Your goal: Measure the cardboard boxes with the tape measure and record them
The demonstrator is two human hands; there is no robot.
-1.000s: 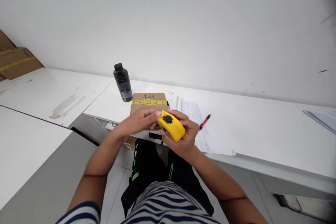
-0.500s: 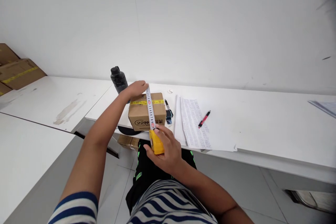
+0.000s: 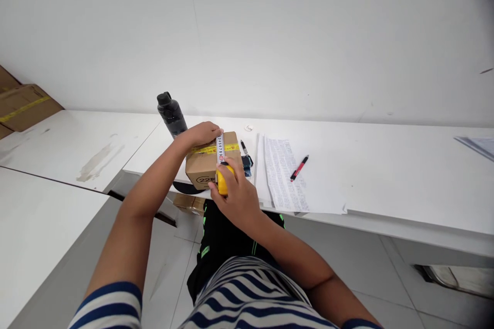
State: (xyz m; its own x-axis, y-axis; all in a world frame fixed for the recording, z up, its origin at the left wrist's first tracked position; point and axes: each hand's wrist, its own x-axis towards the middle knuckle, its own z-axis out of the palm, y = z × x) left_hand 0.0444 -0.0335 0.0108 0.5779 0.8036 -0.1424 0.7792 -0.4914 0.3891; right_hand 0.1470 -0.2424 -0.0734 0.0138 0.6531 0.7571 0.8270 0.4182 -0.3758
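A small cardboard box point(image 3: 200, 167) with a yellow tape strip stands at the near edge of the white table point(image 3: 386, 180). My left hand point(image 3: 200, 134) rests on the box's far top edge, fingers curled, pinning the end of the tape blade point(image 3: 220, 148). The white blade runs across the box top toward me. My right hand point(image 3: 236, 196) is wrapped round the yellow tape measure point(image 3: 222, 181), held against the box's near top edge.
A black water bottle point(image 3: 171, 114) stands just behind the box. A black pen and a small blue item point(image 3: 246, 160) lie right of it, then handwritten sheets point(image 3: 283, 177) and a red pen point(image 3: 299, 168). Cardboard boxes point(image 3: 21, 103) sit far left.
One second ago both hands held the tape measure above my lap. My left hand drew the blade out to the box's far edge; since then my right hand has brought the case up against the box.
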